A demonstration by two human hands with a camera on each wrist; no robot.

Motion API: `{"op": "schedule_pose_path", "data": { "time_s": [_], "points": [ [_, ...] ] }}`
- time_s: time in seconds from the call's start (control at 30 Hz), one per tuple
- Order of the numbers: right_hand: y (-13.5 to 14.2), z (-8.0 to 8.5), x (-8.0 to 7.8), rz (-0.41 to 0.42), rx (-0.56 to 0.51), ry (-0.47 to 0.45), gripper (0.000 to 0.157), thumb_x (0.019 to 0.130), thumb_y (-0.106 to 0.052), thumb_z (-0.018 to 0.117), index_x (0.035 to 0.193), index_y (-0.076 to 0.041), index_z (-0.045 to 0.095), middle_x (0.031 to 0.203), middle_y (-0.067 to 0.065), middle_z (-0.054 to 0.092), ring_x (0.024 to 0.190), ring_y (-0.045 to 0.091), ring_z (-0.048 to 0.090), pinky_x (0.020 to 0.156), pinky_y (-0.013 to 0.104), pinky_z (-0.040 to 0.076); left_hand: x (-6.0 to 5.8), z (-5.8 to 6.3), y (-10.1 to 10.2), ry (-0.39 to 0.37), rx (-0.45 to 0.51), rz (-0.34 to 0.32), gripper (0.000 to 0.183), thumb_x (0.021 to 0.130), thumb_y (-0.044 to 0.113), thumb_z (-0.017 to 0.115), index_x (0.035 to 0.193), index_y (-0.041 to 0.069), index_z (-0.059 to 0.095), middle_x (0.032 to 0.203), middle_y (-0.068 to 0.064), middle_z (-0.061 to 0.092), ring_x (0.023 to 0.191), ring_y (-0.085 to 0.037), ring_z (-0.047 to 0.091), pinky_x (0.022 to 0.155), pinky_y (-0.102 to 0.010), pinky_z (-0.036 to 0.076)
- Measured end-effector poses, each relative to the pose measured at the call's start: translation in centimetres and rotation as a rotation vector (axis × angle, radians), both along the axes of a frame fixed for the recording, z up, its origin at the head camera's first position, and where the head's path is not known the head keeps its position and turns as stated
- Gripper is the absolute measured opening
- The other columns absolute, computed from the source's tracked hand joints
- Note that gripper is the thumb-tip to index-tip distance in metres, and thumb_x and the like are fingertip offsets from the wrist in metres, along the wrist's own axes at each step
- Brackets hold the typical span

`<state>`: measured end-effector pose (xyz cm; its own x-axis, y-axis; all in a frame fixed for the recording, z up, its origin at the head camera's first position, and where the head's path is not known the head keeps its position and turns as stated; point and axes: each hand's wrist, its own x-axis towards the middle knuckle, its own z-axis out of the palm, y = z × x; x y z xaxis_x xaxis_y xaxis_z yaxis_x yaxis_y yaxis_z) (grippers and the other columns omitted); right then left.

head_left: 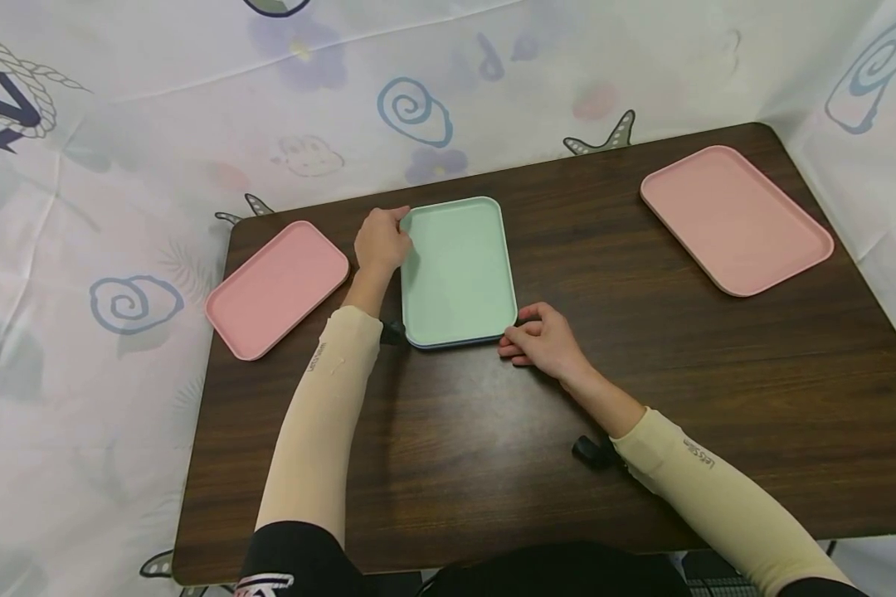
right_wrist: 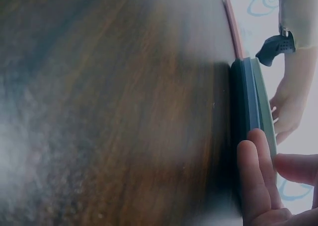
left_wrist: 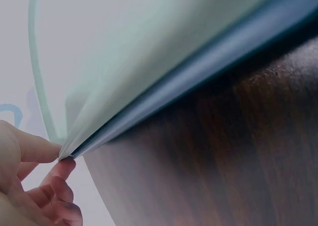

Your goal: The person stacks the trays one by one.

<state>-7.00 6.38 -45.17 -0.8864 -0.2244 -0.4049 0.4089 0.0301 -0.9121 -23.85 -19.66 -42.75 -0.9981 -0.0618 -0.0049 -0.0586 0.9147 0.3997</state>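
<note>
A light green rectangular tray lies stacked on a blue tray, whose edge shows as a thin strip beneath it. My left hand pinches the stack at its far left corner, thumb on the green rim and fingertips under the blue one in the left wrist view. At the near right corner my right hand holds the stack, thumb over the green rim, fingers against the blue edge from outside and below. In the right wrist view, the stack sits close above the tabletop; whether it touches cannot be told.
A smaller pink tray lies left of the stack, close to my left wrist. Far right on the dark wooden table is a larger pink tray. Patterned cloth hangs behind the table and along both sides.
</note>
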Motion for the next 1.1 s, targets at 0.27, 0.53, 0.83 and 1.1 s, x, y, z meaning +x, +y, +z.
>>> {"op": "schedule_pose_path", "data": {
  "time_s": [0.27, 0.53, 0.83, 1.1],
  "points": [
    [0.05, -0.24, -0.13, -0.005, 0.040, 0.049, 0.036, 0.094, -0.004, 0.062, 0.122, 0.006, 0.043, 0.097, 0.025, 0.070, 0.081, 0.028, 0.072, 0.065, 0.031, 0.057, 0.03, -0.34, 0.28, -0.016, -0.089, 0.002, 0.054, 0.091, 0.002, 0.046, 0.140, 0.022, 0.057, 0.121, -0.016, 0.059, 0.061, -0.022, 0.036, 0.049, -0.033, 0.030],
    [0.18, -0.29, -0.24, -0.016, 0.114, 0.088, 0.033, 0.092, -0.008, 0.067, 0.117, 0.005, 0.051, 0.092, 0.020, 0.072, 0.078, 0.025, 0.073, 0.065, 0.030, 0.057, 0.10, -0.20, 0.44, -0.006, -0.104, 0.015, 0.053, 0.090, 0.003, 0.048, 0.138, 0.022, 0.058, 0.122, -0.012, 0.062, 0.061, -0.022, 0.038, 0.049, -0.033, 0.030],
    [0.37, -0.37, -0.37, -0.029, 0.184, 0.131, 0.031, 0.089, -0.010, 0.072, 0.113, 0.003, 0.056, 0.085, 0.015, 0.073, 0.076, 0.027, 0.073, 0.064, 0.030, 0.057, -0.05, -0.16, 0.39, -0.019, -0.091, 0.036, 0.052, 0.091, 0.004, 0.048, 0.138, 0.023, 0.059, 0.127, -0.009, 0.063, 0.065, -0.023, 0.046, 0.049, -0.034, 0.032],
    [0.45, -0.48, -0.44, -0.020, 0.237, 0.143, 0.030, 0.087, -0.013, 0.074, 0.110, 0.000, 0.059, 0.082, 0.011, 0.074, 0.075, 0.025, 0.073, 0.061, 0.027, 0.055, 0.14, -0.13, 0.25, -0.007, -0.049, 0.037, 0.051, 0.092, 0.004, 0.046, 0.137, 0.022, 0.060, 0.087, -0.008, 0.062, 0.051, -0.019, 0.033, 0.044, -0.031, 0.026]
  ]
}}
